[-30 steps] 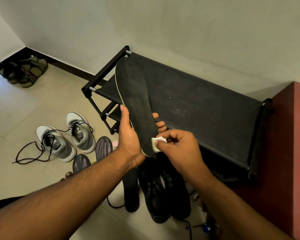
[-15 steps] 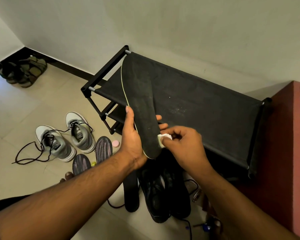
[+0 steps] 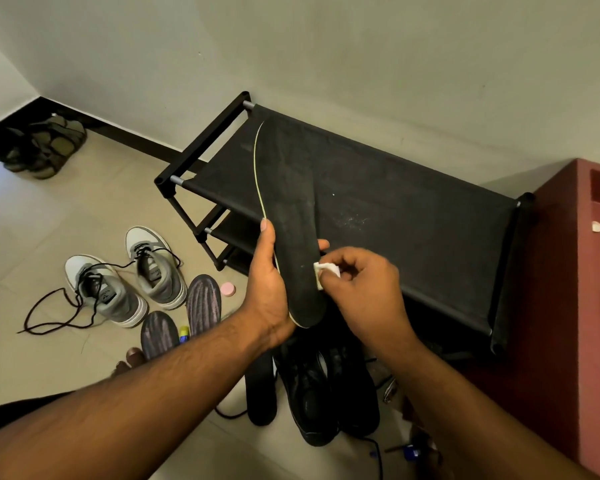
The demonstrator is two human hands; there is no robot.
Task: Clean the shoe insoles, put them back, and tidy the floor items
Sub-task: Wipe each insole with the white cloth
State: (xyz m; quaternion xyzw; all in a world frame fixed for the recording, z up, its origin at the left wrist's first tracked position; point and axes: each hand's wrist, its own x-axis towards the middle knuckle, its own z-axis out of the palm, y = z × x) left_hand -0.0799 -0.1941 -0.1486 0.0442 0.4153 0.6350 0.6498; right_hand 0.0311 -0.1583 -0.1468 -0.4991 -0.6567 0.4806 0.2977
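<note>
My left hand (image 3: 269,289) grips a long black insole (image 3: 288,209) with a pale green edge, held upright in front of the shoe rack. My right hand (image 3: 364,289) pinches a small white wipe (image 3: 324,270) against the insole's right edge near the heel. On the floor below lie another black insole (image 3: 261,393) and a pair of black shoes (image 3: 326,386). Two grey striped insoles (image 3: 203,303) (image 3: 158,334) lie beside a pair of grey and white sneakers (image 3: 125,275) with loose dark laces.
A black fabric shoe rack (image 3: 413,216) stands against the wall. A dark red cabinet (image 3: 575,306) is at the right. A pink cap (image 3: 228,289) and a small yellow item (image 3: 183,332) lie by the insoles. Olive sandals (image 3: 39,147) sit in the far left corner.
The insole has tilted so its toe swung to the right. My right hand with the wipe has slid a little up along the insole's right edge.
</note>
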